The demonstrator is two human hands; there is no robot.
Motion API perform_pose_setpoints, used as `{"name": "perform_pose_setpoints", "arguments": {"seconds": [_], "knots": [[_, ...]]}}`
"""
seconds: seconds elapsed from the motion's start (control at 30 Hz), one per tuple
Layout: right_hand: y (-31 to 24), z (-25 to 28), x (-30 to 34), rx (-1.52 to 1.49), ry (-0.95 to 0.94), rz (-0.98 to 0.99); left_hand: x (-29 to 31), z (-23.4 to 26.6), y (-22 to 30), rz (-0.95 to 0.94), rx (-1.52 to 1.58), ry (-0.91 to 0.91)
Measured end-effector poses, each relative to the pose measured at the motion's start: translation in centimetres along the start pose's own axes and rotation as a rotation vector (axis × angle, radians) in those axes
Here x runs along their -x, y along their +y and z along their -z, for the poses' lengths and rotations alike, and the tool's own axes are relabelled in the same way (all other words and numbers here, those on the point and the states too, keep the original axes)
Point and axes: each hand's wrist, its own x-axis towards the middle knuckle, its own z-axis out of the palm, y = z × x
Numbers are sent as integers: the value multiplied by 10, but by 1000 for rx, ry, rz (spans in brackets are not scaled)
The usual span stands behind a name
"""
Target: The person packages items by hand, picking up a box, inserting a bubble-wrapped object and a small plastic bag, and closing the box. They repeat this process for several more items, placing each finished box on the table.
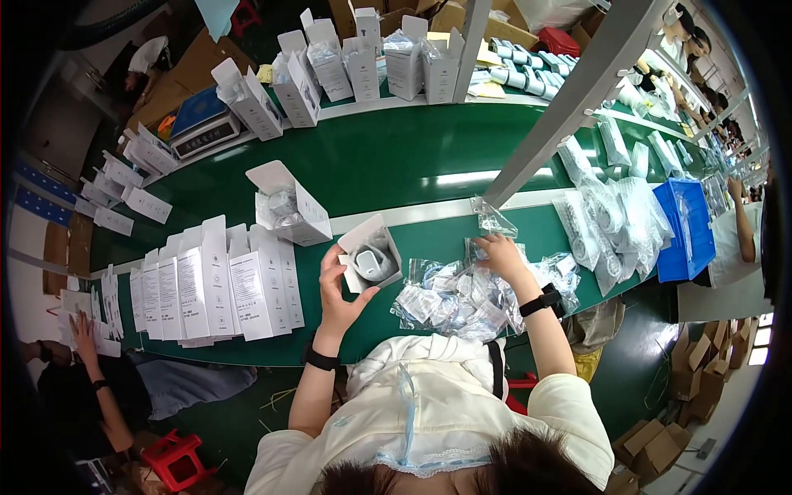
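White, open cardboard box (360,234): held to the left of clear plastic packets (450,293).
Left hand (337,304): half-spread, wrapped around box.
Right hand (505,254): half-curled over packets; grip cannot be told.
Box handling: presumably light, stiff; best held by opposite walls.
Packet handling: likely soft, slippery.

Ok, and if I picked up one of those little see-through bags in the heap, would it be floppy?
Probably floppy, because the little bags look thin and crinkled. Maybe slippery too: the plastic shines, and they're loosely heaped by the right hand. Each one is likely light, since it's small.
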Motion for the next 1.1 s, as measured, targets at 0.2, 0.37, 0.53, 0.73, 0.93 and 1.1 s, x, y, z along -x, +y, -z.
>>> {"name": "perform_pose_setpoints", "arguments": {"seconds": [0.2, 0.37, 0.53, 0.73, 0.93, 1.1], "knots": [[24, -18, -5, 58, 2, 65, -24, 1, 27, 195, -211, -174], [13, 19, -6, -337, 168, 0, -25, 0, 19, 230, -211, -109], [-93, 70, -11, -1235, 571, -41, -28, 3, 20, 285, -240, -95], [-167, 70, -22, -621, 621, 637, -38, 5, 30, 460, -185, -50], [-177, 77, -40, 12, 140, 706, -33, 0, 18, 464, -169, 28], [-165, 75, -49, 66, 64, 783, -29, 7, 17, 391, -152, 14]]}}
